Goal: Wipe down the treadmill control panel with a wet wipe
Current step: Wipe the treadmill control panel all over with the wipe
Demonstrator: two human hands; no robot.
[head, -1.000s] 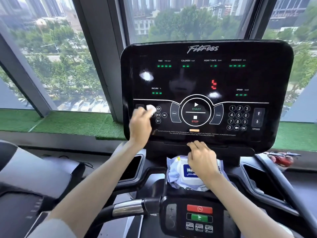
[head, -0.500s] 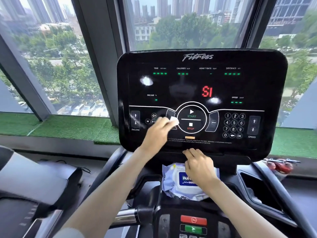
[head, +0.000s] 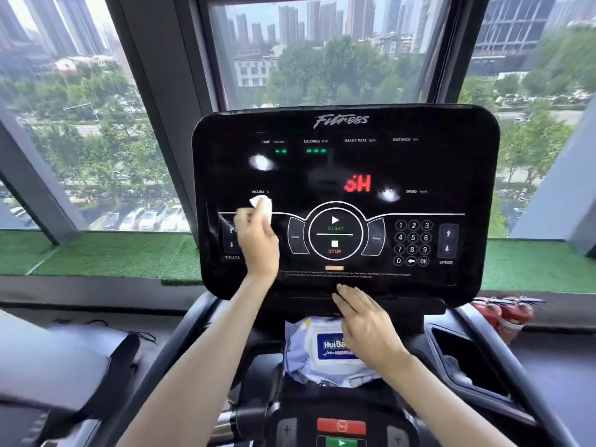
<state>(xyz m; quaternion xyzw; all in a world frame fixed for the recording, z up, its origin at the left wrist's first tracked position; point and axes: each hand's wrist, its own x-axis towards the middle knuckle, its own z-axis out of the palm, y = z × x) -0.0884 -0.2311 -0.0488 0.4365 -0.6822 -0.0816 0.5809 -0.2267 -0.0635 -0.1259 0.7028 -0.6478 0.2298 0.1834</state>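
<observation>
Tall windows over a city sit behind the treadmill. The control panel (head: pixel 345 175) fills mid-frame; at its 9 o'clock, the wet wipe (head: pixel 262 205) is pinched in my left hand (head: pixel 256 243), pressed near the incline keys. My right hand (head: pixel 364 324) lies open and flat at 6 o'clock, over the wipe pack (head: pixel 317 353). I'd sweep in overlapping rows, lightly over START and STOP.

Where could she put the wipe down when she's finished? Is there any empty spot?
The right tray, beside the wipes pack, looks mostly bare, though something pale lies low in it. The middle shelf is crowded: the pack fills it, and the right hand rests on the pack. The left hand holds the wipe on the panel.
</observation>
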